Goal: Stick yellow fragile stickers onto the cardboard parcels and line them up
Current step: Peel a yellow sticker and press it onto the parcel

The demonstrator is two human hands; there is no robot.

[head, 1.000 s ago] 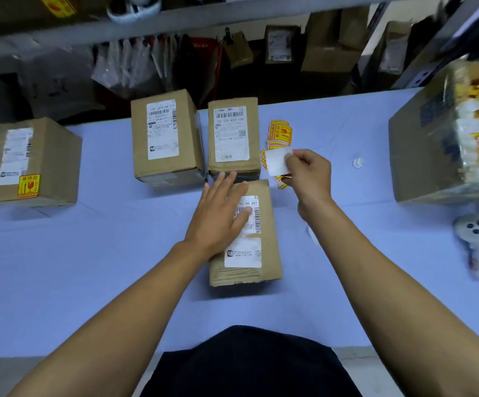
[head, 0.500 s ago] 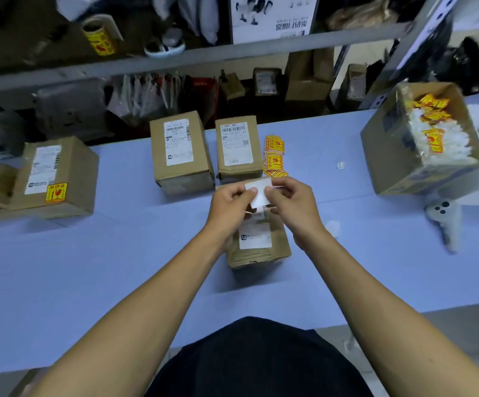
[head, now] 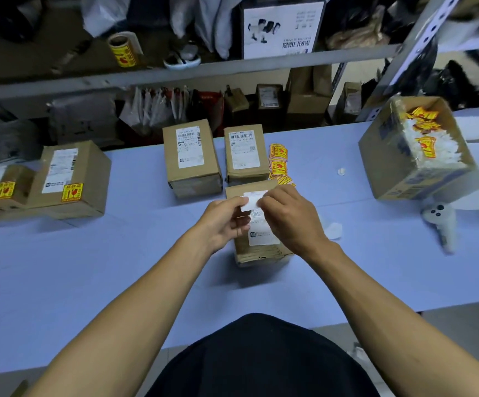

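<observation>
Small white sticker backing [head: 252, 200]: pinched between left hand [head: 223, 222] and right hand [head: 288, 217], directly above brown cardboard parcel [head: 261, 242] on pale blue surface [head: 89, 267]

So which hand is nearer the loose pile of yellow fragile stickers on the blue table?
Right. The right hand sits just below the yellow sticker pile; the left hand is farther left.

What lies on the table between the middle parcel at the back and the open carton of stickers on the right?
In the head view: a pile of loose yellow fragile stickers beside the parcel, then a small white scrap; otherwise bare blue table up to the carton.
</observation>
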